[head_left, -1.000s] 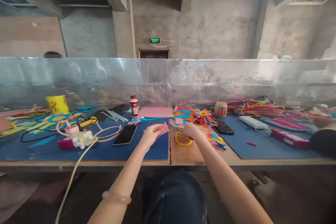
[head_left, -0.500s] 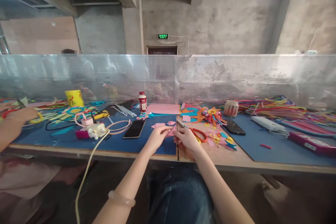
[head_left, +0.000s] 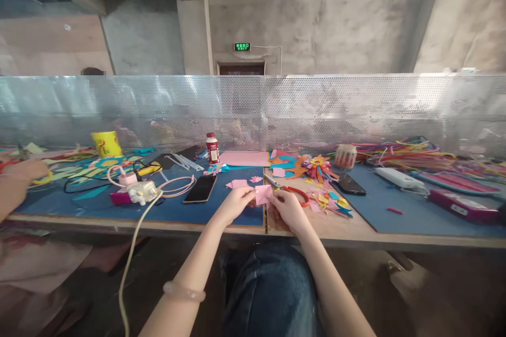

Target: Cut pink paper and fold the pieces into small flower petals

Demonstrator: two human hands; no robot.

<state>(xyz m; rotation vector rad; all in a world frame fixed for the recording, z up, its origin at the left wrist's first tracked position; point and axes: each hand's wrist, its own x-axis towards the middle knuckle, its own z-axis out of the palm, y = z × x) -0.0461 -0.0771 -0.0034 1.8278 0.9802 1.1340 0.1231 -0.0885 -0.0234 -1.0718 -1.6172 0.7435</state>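
The pink paper piece [head_left: 262, 195] is stretched between your two hands, its face turned up toward you. Your left hand [head_left: 236, 206] pinches its left edge between thumb and fingertips, and your right hand [head_left: 290, 209] pinches the right edge in the same way. It looks opened out; any cut or crease in it is too small to make out.

As for progress, the toothed pink piece [head_left: 256, 179] just beyond your left fingertips looks already cut to shape. The flat pink pieces [head_left: 237, 184] beyond your left hand and the pink square [head_left: 279, 172] farther out from your right hand look unworked. I judge that the piece you hold falls somewhere between those states.

The scissors [head_left: 272, 181] show beyond and beside your right hand, blades pointing away to the left; whether your hidden fingers touch them, I cannot tell. Colored scraps [head_left: 326, 201] are strewn to the right of that hand, with a layered paper flower [head_left: 317, 166] beyond them. Past both hands spreads a pink sheet [head_left: 245, 159].

Half a second ago, your hands were closer together and covered much of the paper; now they stand wider apart, and its face shows plainly between them.
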